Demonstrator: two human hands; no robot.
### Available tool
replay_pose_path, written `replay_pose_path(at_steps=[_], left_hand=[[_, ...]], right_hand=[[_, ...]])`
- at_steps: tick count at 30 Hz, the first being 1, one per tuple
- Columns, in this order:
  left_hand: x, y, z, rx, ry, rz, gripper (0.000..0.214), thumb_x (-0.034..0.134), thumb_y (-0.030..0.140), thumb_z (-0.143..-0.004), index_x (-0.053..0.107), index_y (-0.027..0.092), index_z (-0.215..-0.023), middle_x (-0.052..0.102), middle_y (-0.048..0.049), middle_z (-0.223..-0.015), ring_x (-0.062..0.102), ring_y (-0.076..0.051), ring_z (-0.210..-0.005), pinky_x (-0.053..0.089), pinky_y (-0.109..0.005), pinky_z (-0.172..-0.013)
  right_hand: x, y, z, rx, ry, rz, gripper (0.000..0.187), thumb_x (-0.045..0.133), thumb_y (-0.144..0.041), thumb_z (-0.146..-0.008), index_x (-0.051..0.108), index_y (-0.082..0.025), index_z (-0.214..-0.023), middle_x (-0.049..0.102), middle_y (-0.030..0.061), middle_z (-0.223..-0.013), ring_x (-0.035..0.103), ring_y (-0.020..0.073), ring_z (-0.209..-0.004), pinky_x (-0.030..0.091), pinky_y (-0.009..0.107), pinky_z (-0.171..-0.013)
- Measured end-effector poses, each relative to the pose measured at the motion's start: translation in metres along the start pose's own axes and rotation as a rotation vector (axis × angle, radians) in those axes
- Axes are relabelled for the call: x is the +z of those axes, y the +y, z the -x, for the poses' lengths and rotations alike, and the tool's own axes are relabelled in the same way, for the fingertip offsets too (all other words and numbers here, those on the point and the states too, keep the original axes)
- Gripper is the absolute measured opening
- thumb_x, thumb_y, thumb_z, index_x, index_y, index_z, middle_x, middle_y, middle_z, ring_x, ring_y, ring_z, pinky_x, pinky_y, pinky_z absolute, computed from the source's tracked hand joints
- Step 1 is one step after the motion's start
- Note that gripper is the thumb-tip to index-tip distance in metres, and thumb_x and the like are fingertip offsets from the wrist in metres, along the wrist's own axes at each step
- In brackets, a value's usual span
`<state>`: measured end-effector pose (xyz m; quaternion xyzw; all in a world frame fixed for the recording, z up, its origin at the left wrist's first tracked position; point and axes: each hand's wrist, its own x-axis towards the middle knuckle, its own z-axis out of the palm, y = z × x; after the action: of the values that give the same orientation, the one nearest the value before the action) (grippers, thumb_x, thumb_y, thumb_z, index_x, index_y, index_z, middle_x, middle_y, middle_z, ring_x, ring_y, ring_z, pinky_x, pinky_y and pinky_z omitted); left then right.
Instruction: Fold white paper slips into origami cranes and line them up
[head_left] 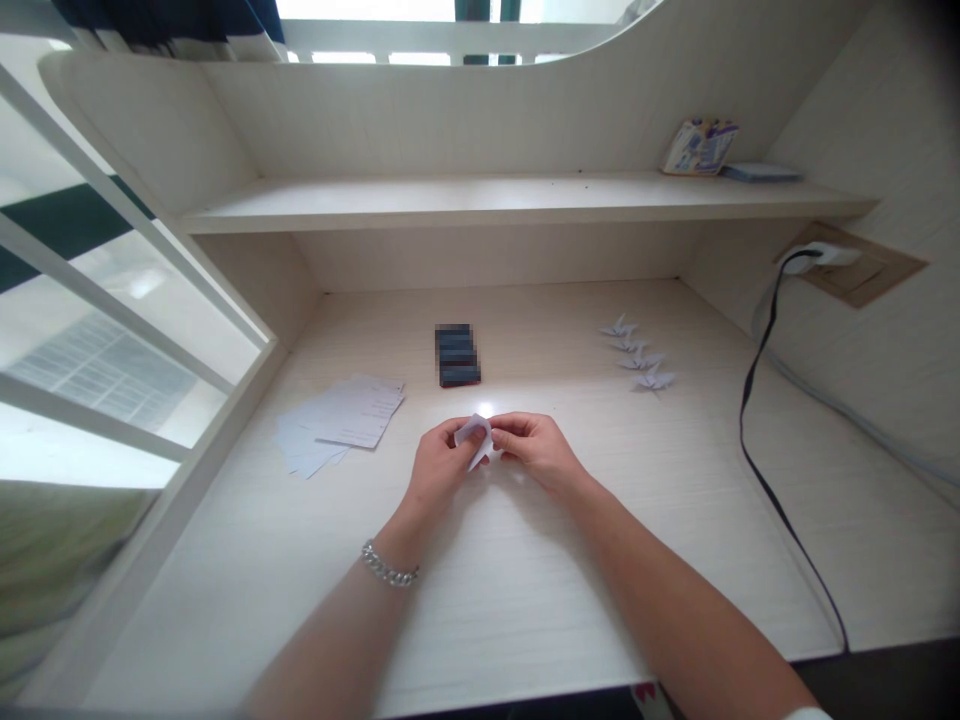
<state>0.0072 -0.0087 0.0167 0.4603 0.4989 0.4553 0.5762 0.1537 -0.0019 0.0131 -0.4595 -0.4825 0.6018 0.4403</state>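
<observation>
A small piece of folded white paper (474,430) is held up between both hands, above the middle of the desk. My left hand (442,460) pinches it with the thumb on its near face. My right hand (536,447) grips its right edge between thumb and fingers. Several folded paper cranes (641,362) stand in a row at the back right. To the left lies a fanned stack of white paper sheets (360,412), the top one with faint print. A dark, blurred-out rectangular object (457,355) rests behind my hands.
A black cable (750,400) runs from the wall socket (855,262) down the desk's right side. Above the back of the desk is a shelf (450,195) with a small printed box (700,147) and a flat pad (761,173). White rails (127,400) border the left.
</observation>
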Motion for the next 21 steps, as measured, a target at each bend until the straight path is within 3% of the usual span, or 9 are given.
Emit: replay_pose_path(at_steps=[15, 21], left_hand=[[-0.0028, -0.0079, -0.0029, 0.065, -0.053, -0.100, 0.032, 0.063, 0.041, -0.071, 0.067, 0.013, -0.086, 0.062, -0.0032, -0.061, 0.055, -0.013, -0.055, 0.040, -0.021, -0.050], [-0.0007, -0.0059, -0.0025, 0.041, -0.087, 0.017, 0.032, 0.068, 0.031, -0.066, 0.067, 0.013, -0.093, 0.064, -0.0031, -0.068, 0.056, -0.013, -0.059, 0.045, -0.023, -0.056]], right_hand=[[-0.0002, 0.0021, -0.0003, -0.104, -0.059, 0.075, 0.033, 0.067, -0.035, -0.068, 0.068, -0.015, -0.094, 0.069, 0.0067, -0.083, 0.061, 0.0161, -0.066, 0.045, 0.027, -0.058], [0.0003, 0.0034, -0.0010, -0.120, 0.037, 0.158, 0.027, 0.063, -0.034, -0.072, 0.070, -0.016, -0.092, 0.070, 0.0064, -0.082, 0.062, 0.0173, -0.070, 0.046, 0.027, -0.059]])
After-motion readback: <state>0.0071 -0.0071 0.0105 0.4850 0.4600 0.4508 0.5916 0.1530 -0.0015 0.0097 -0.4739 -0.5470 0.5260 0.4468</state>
